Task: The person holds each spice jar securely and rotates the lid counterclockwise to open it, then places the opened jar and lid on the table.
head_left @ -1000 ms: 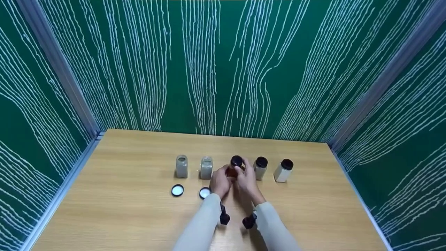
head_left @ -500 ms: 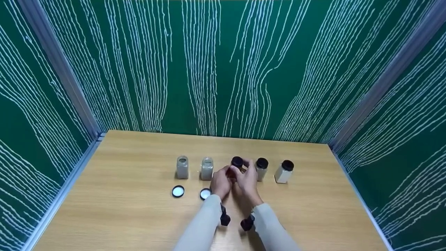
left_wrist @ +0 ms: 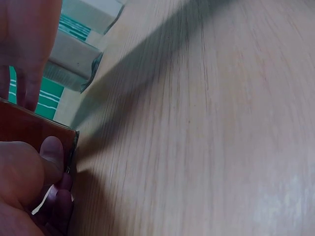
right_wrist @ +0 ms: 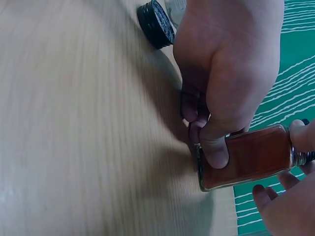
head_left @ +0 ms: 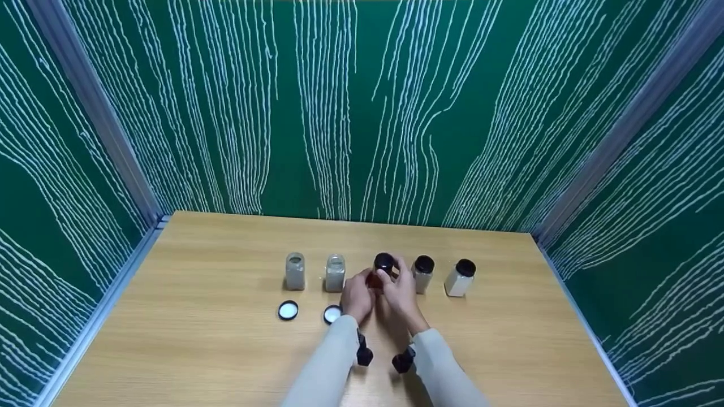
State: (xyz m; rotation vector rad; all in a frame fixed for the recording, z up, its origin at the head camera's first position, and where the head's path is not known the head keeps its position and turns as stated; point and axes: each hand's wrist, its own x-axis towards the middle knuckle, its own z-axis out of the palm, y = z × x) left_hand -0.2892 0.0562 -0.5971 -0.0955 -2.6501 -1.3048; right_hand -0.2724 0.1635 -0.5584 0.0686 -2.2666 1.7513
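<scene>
A square glass spice jar with red-brown contents (right_wrist: 256, 152) stands upright on the table in the middle of the row, its black lid (head_left: 383, 260) on top. My left hand (head_left: 357, 295) grips the jar low down, with the thumb (right_wrist: 216, 153) pressed on the glass near its base. Around the lid and neck curl the thumb and fingers of my right hand (head_left: 400, 289). In the left wrist view the jar's lower part (left_wrist: 37, 125) shows beside my left thumb, while its top lies outside that view.
Two uncapped jars (head_left: 294, 272) (head_left: 335, 274) of pale contents stand left, their lids (head_left: 288, 310) (head_left: 332, 314) lying upside down in front. Two black-capped jars (head_left: 422, 275) (head_left: 460, 278) stand right. Green walls with white lines (head_left: 317, 113) enclose the wooden table (head_left: 215, 316).
My right hand has turned slightly about the lid and then back, its thumb shifting left and then right. The left hand keeps its grip, and the other jars stay in place.
</scene>
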